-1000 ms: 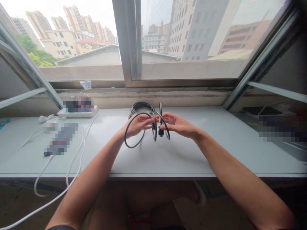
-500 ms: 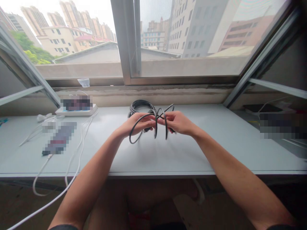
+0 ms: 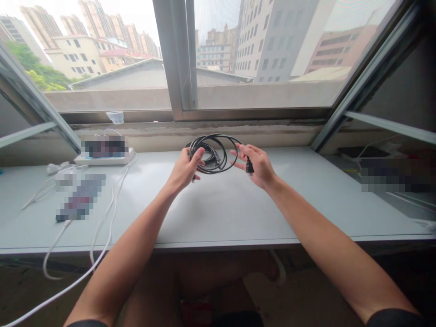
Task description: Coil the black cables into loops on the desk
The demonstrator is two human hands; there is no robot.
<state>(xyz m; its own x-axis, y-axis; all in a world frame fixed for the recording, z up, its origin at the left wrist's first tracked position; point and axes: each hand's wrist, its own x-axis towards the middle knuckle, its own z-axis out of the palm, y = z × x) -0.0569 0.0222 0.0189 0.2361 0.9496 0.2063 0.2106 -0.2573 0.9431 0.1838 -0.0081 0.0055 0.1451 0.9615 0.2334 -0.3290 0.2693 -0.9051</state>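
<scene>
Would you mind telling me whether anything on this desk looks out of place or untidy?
Only the white cables at the left: they trail off the pale grey desk's front edge and hang in loose loops. The coiled black cable between the left hand and right hand looks neat and undamaged.

Both forearms are showing bare — a dark short sleeve (image 3: 391, 317) is edging in at each upper arm, nothing at the wrists.
</scene>
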